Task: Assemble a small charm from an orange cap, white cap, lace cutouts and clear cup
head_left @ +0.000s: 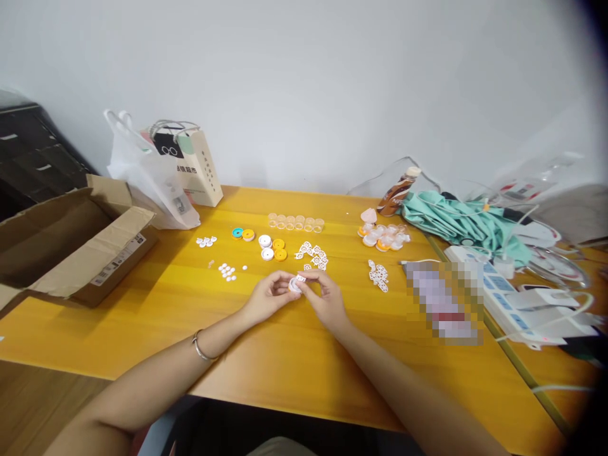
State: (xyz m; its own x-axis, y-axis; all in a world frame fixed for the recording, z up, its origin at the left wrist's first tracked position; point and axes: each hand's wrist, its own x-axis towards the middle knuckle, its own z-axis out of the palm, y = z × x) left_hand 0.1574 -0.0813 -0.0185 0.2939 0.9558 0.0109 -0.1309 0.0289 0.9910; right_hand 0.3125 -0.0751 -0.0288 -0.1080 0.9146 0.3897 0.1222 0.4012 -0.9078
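Note:
Both my hands meet over the middle of the yellow wooden table. My left hand and my right hand pinch one small round white and orange plastic piece between their fingertips, with a small white patterned part on it. Just behind my hands lies a heap of white lattice pieces. Round white and orange caps sit to the left of that heap. My left wrist wears a thin metal bangle.
An open cardboard box stands at the left, with a white plastic bag and paper bag behind it. A row of clear cups, small white discs, assembled pieces, a bottle, green cloth and a power strip lie around.

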